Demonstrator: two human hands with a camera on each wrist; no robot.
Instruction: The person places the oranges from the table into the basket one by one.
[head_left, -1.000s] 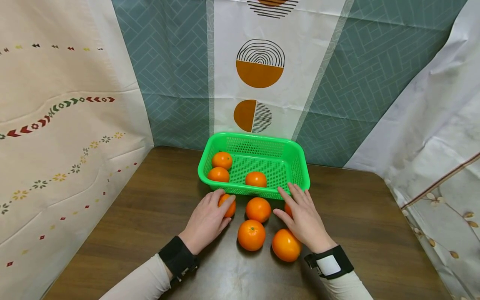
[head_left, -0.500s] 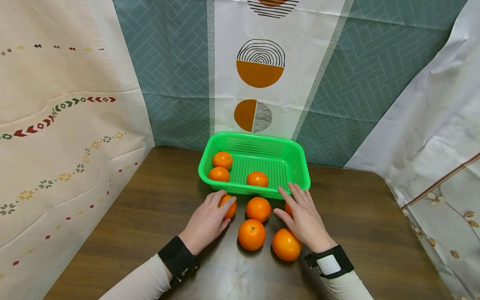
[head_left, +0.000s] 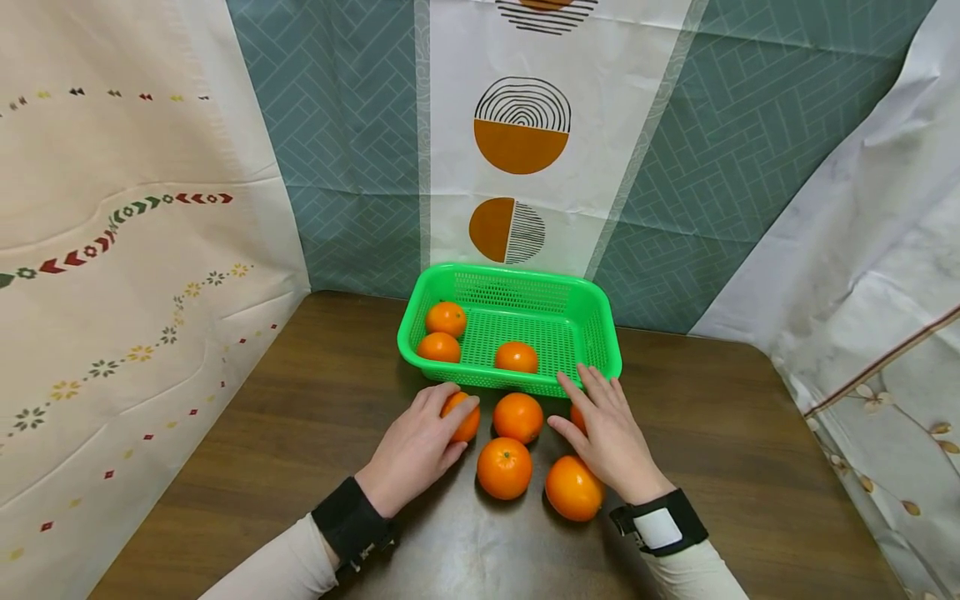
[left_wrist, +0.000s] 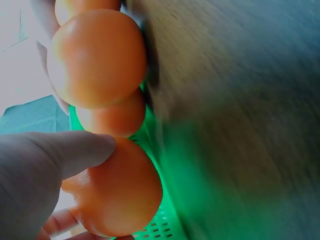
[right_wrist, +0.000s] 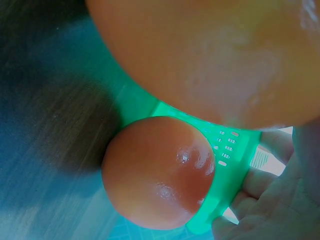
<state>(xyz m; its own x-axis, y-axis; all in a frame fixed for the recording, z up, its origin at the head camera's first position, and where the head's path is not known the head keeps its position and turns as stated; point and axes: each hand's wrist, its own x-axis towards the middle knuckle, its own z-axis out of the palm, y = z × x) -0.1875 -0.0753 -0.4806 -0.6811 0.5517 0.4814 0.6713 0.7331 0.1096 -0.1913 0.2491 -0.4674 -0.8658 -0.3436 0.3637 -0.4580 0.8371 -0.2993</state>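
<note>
My left hand [head_left: 416,446] grips an orange [head_left: 466,419] on the table before the basket's left front. In the left wrist view, the thumb presses the near side of that orange [left_wrist: 125,195] and fingertips show beneath it. My right hand [head_left: 611,442] has its fingers spread toward the basket rim. Another orange [head_left: 577,419] is partly hidden behind that hand; the right wrist view shows this orange [right_wrist: 160,172] beside the fingers, apart from the palm. A larger-looking orange [head_left: 574,489] lies near the right wrist. Between the hands sit a back orange [head_left: 517,417] and a front orange [head_left: 505,469].
A green plastic basket [head_left: 555,329] stands at the back of the brown wooden table [head_left: 315,375]. Inside it lie two oranges at the left and one orange [head_left: 516,357] near the front wall. Patterned cloths [head_left: 352,167] hang behind and at both sides.
My left hand and the orange in it have shifted slightly to the right, closer to the middle orange. My right hand has stayed in place.
</note>
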